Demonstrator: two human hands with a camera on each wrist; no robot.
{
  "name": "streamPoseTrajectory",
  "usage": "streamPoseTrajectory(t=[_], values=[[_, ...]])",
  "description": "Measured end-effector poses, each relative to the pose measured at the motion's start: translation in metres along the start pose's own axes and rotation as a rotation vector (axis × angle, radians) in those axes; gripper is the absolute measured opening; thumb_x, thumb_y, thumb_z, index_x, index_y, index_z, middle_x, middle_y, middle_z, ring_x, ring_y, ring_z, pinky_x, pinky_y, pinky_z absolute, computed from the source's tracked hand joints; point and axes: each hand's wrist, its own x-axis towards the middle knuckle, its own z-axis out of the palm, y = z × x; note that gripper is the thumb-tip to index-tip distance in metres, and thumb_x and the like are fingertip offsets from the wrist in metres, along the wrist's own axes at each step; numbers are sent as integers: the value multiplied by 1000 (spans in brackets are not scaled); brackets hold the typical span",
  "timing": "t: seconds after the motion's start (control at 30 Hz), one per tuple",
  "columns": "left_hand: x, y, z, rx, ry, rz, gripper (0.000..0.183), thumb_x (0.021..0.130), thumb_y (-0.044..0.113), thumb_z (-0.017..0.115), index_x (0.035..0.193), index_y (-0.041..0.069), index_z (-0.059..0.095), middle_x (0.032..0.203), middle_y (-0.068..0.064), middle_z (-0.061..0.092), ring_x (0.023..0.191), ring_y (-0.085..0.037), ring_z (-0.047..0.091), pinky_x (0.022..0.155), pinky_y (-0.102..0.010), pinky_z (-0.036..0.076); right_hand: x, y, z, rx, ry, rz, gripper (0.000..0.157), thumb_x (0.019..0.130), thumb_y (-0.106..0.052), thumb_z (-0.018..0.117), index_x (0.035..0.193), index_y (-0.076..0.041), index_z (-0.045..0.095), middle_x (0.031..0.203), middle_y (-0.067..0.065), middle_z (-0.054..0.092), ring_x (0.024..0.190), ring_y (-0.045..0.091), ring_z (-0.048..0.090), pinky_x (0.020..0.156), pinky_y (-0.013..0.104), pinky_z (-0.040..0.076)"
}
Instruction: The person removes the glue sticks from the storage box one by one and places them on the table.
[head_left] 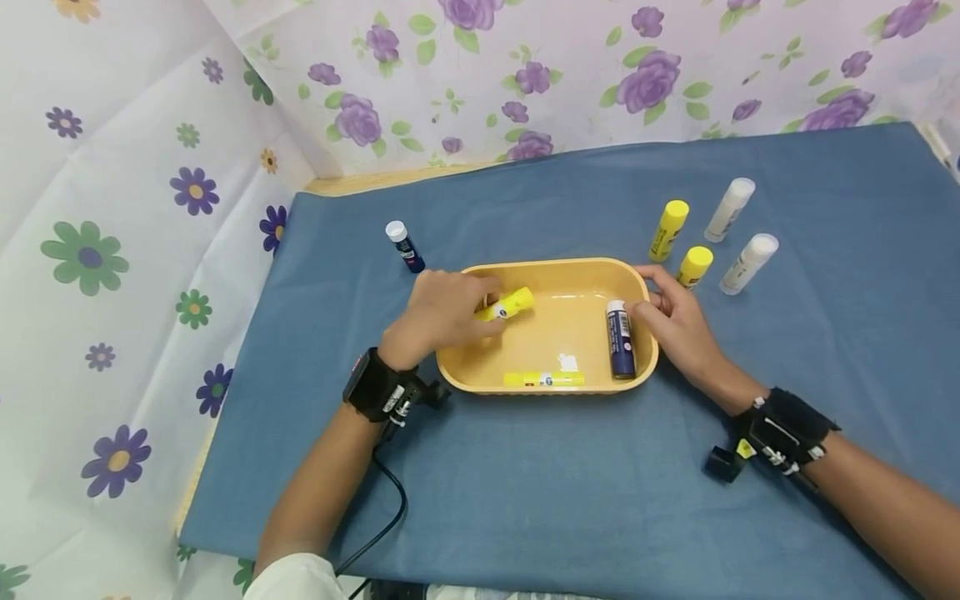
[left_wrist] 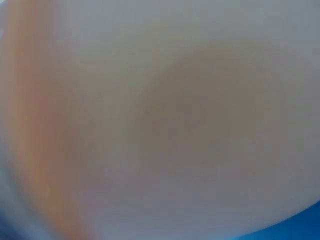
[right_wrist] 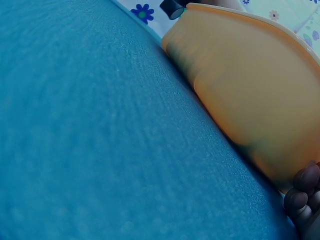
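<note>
A yellow oval plastic tray (head_left: 543, 333) stands on the cloth in the head view. Over its left end, my left hand (head_left: 444, 312) pinches a yellow glue stick (head_left: 516, 303) between thumb and fingers. Inside the tray, a second yellow glue stick (head_left: 543, 379) lies along the near wall, and a dark blue glue stick (head_left: 620, 340) with a white cap leans at the right end. My right hand (head_left: 684, 333) grips the tray's right rim; in the right wrist view its fingertips (right_wrist: 307, 180) touch the tray's outer wall (right_wrist: 255, 85). The left wrist view is a close blur.
Right of the tray stand two yellow glue sticks (head_left: 668, 231) and two white ones (head_left: 730, 210). Another blue glue stick (head_left: 406, 247) with a white cap stands behind the tray's left end. Blue cloth (head_left: 540, 483) covers the table, and flowered sheets (head_left: 487, 92) hang behind and left.
</note>
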Motion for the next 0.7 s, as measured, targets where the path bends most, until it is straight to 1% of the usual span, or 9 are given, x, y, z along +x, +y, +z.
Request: streamPoseTrajectory(t=[0.1, 0.2, 0.27, 0.3, 0.37, 0.47, 0.53, 0.7], values=[[-2, -10, -6, -162, -4, 68, 27, 86, 44, 64, 93, 18, 57, 74, 2, 57, 61, -16, 49, 53, -33, 30, 0, -1, -1, -5, -4, 7, 40, 99, -8, 49, 139, -8, 48, 62, 19, 59, 46, 25, 62, 40, 29, 48], [-5, -19, -13, -345, -17, 124, 23, 86, 35, 66, 95, 17, 55, 88, 1, 63, 67, -14, 56, 56, -30, 39, 0, -1, -2, -3, -12, 5, 41, 99, -8, 49, 140, -7, 47, 64, 20, 60, 48, 26, 63, 41, 30, 49], [-9, -24, -17, -457, -31, 145, 22, 86, 30, 66, 96, 15, 54, 93, 0, 64, 71, -13, 60, 59, -30, 45, 0, 0, -1, 1, -15, -4, 41, 99, -8, 49, 140, -6, 47, 64, 20, 61, 48, 26, 63, 41, 30, 49], [-10, -25, -19, -499, -35, 151, 22, 86, 28, 67, 97, 16, 53, 96, 0, 65, 74, -13, 62, 61, -30, 49, 0, 0, -1, 8, -15, -8, 41, 100, -8, 49, 140, -6, 47, 64, 21, 61, 48, 26, 63, 42, 30, 50], [-12, -27, -23, -563, -39, 161, 22, 86, 26, 67, 100, 15, 53, 99, 0, 65, 76, -12, 64, 65, -30, 52, 0, 0, -1, 8, -8, -14, 40, 99, -8, 50, 140, -6, 48, 65, 21, 61, 48, 25, 63, 42, 29, 49], [-14, -29, -25, -602, -36, 155, 25, 87, 24, 67, 105, 14, 54, 100, 1, 64, 78, -11, 66, 68, -29, 54, 0, 0, 0, 6, -12, -13, 40, 100, -9, 50, 140, -6, 48, 64, 21, 61, 48, 25, 63, 42, 29, 49], [-15, -29, -25, -599, -34, 150, 25, 87, 24, 67, 107, 14, 54, 100, 1, 64, 78, -10, 67, 68, -28, 54, 0, 0, 0, 1, -18, -10, 41, 100, -10, 50, 140, -6, 48, 63, 21, 60, 47, 26, 63, 41, 29, 49], [-17, -30, -28, -584, -13, 141, 23, 88, 22, 67, 104, 13, 53, 97, -1, 63, 77, -10, 67, 66, -29, 54, 0, 0, 0, 8, -20, -8, 40, 100, -10, 50, 140, -6, 48, 61, 21, 57, 46, 26, 61, 40, 30, 48]])
